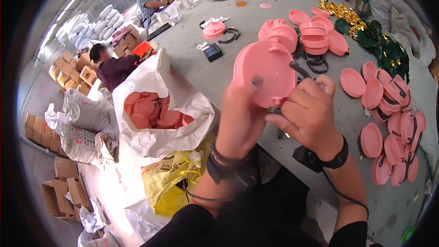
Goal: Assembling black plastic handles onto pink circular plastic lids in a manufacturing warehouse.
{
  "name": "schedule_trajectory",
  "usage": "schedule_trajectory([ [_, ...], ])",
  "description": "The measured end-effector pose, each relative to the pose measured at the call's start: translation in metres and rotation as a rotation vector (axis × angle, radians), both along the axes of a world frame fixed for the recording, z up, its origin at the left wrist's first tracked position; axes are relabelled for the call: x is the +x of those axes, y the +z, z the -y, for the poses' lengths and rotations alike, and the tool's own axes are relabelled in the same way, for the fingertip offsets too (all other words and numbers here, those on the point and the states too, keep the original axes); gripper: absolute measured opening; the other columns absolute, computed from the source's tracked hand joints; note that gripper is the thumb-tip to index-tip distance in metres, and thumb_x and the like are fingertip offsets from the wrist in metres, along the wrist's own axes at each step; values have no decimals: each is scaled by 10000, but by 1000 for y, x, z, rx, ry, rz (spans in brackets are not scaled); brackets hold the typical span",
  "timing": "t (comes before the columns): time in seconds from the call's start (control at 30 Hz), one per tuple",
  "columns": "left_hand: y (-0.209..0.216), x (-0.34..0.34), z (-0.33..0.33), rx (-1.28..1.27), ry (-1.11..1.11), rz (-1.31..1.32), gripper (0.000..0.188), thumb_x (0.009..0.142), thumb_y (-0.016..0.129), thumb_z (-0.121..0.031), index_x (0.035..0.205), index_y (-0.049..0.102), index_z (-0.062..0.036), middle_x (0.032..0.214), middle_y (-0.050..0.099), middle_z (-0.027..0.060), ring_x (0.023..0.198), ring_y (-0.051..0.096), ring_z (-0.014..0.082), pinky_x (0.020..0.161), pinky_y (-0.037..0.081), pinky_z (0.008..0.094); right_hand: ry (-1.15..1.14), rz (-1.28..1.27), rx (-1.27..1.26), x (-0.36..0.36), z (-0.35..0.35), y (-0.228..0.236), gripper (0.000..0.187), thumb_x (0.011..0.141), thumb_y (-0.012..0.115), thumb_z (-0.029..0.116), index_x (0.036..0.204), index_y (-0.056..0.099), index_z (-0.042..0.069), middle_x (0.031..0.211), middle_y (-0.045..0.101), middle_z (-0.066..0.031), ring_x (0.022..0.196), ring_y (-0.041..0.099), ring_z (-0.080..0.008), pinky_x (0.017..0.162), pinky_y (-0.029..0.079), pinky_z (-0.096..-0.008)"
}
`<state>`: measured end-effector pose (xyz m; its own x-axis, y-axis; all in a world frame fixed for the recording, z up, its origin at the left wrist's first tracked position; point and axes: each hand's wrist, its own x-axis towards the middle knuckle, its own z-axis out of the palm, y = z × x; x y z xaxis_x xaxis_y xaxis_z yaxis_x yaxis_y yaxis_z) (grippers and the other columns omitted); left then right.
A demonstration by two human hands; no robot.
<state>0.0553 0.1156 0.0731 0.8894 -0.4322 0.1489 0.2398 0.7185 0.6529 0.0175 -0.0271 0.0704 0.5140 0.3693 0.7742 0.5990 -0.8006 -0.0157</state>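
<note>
A round pink plastic lid [265,71] is raised over the table's near edge, its flat face toward me. My left hand [240,121] grips it from the lower left, blurred by motion, with the thumb on the face. My right hand [311,114] is closed at the lid's right rim on a curved black handle [299,69], whose end sticks up past the fingers. A small dark end also shows by the lid's lower lug, near the right thumb. Whether the handle is joined to the lid is hidden by my fingers.
Pink lids with black handles [392,148] lie heaped at the right; stacked pink lids [314,41] and loose black handles [318,65] lie beyond my hands. A white sack [183,100] of pink parts stands left, near a yellow bag [167,180]. Two people sit farther off.
</note>
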Motion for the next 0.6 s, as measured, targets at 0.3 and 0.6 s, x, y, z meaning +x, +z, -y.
schedule_trajectory([
  [0.3, -39, -27, -14, 372, 477, 590, 574, 767, 553, 37, 1301, 345, 4, 1220, 491, 123, 1094, 505, 230, 932, 380, 344, 622, -717, 1133, 0, -13, 2, 365, 930, 493, 283, 664, 526, 35, 587, 484, 12, 574, 426, -62, 555, 339, -222],
  [0.6, -26, -29, 1, 510, 595, 899, 254, 848, 464, 2, 1100, 467, 34, 978, 484, 107, 778, 553, 181, 656, 462, 273, 638, -763, 958, -8, -4, 2, 305, 886, 519, 238, 671, 557, 26, 679, 528, -44, 691, 477, -137, 691, 369, -283],
])
